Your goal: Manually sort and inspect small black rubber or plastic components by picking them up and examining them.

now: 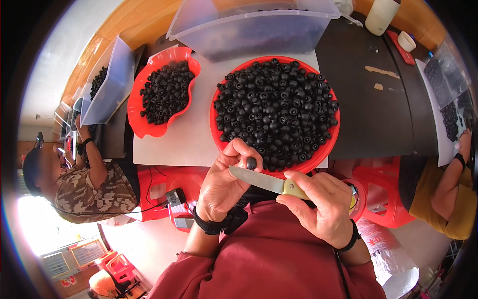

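Between the fingers of my left hand is a small round black plastic part. My right hand grips the pale yellow handle of a knife. Its blade points left, and the tip comes close to my left fingers, just below the black part; whether it touches cannot be made out. Just beyond both hands stands a round red basin heaped with similar black parts, some showing a hole. To its left lies a red wavy-edged dish with a smaller pile of black parts.
A translucent plastic bin stands behind the basin, another bin at left. On the dark table at far right are a pale bottle and a white cup. People sit left and right, beside red stools.
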Tool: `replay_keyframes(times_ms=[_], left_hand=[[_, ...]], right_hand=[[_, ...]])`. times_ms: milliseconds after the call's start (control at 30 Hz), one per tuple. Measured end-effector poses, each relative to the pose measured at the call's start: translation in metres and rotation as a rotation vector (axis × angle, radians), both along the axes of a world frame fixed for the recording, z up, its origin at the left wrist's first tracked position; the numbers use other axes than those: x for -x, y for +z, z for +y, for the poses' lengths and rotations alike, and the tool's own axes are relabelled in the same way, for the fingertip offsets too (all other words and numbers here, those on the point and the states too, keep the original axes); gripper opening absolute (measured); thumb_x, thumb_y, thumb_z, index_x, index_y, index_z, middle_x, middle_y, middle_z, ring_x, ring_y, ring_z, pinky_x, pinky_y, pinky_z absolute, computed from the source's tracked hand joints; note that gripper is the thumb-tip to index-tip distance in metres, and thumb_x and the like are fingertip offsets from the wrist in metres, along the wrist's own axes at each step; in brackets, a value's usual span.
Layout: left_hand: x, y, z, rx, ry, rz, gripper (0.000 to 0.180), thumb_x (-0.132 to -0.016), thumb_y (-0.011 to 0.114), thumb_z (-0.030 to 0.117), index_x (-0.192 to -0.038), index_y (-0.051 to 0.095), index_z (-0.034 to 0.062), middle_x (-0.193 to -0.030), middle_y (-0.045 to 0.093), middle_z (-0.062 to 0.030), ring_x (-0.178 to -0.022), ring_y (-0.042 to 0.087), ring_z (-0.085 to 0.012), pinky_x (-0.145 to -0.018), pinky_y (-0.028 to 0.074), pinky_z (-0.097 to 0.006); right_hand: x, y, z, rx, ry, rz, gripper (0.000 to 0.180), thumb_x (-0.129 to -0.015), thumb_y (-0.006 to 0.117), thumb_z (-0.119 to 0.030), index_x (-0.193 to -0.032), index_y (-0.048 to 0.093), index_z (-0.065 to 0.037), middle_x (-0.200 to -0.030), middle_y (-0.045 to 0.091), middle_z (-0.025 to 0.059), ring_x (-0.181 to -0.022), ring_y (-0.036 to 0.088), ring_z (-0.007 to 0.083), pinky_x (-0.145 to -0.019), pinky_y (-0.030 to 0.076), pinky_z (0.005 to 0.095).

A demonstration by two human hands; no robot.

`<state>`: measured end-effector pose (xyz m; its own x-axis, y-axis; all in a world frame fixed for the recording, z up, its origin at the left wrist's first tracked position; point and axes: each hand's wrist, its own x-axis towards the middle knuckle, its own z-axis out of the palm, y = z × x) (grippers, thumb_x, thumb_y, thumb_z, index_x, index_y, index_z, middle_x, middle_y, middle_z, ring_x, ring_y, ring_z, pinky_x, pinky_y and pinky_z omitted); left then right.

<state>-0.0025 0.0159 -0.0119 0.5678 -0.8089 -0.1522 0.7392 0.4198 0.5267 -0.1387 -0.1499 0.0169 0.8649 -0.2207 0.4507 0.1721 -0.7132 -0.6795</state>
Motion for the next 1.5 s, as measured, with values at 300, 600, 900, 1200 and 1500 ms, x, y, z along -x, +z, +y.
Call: replay_keyframes(times_ms=[300,600,900,1200,1500], left_hand=[[0.0,0.0,-0.003,0.017,-0.058,0.048,0.034,-0.08,0.078,0.013,-0.106,0.057,0.0036,-0.086,0.059,-0.0015,-0.087,0.054,-0.015,-0.074,0.049,-0.025],[0.001,-0.003,-0.004,0.131,-0.089,0.114,0.027,-0.084,0.074,0.01,-0.105,0.058,0.0039,-0.093,0.058,-0.0032,-0.083,0.056,-0.0147,-0.074,0.049,-0.023],[0.007,0.007,-0.007,-0.027,-0.14,-0.01,0.005,-0.094,0.062,0.009,-0.098,0.061,0.0062,-0.092,0.061,-0.0111,-0.075,0.053,-0.0135,-0.07,0.044,-0.024],[0.005,0.003,-0.009,0.035,-0.075,0.119,0.017,-0.091,0.065,0.007,-0.106,0.059,0.0032,-0.094,0.056,-0.0086,-0.076,0.052,-0.0142,-0.072,0.046,-0.024],[0.005,0.0,-0.009,0.072,-0.088,0.118,0.022,-0.087,0.07,0.009,-0.105,0.058,0.0044,-0.093,0.056,-0.0079,-0.079,0.053,-0.0148,-0.076,0.046,-0.026]], right_hand=[[-0.001,-0.008,0.0,0.043,-0.054,-0.034,0.04,-0.075,0.081,-0.029,-0.104,0.069,-0.005,-0.065,0.054,0.0004,-0.054,0.053,0.0166,-0.049,0.043,0.0301],[-0.002,-0.008,0.001,0.037,-0.087,-0.031,0.039,-0.074,0.082,-0.028,-0.104,0.069,-0.007,-0.067,0.055,0.0004,-0.056,0.054,0.0175,-0.051,0.043,0.0306],[-0.017,-0.007,0.0,-0.022,-0.234,0.0,0.032,-0.078,0.079,-0.022,-0.101,0.067,-0.003,-0.068,0.058,0.0071,-0.055,0.055,0.0232,-0.05,0.044,0.034],[0.003,0.0,0.001,-0.066,-0.122,-0.003,0.037,-0.074,0.083,-0.021,-0.103,0.068,-0.002,-0.063,0.055,0.004,-0.052,0.054,0.0193,-0.046,0.043,0.0313],[0.009,-0.002,0.004,-0.017,-0.108,0.009,0.039,-0.076,0.081,-0.022,-0.106,0.068,-0.002,-0.065,0.053,0.0026,-0.052,0.052,0.0174,-0.047,0.042,0.0305]])
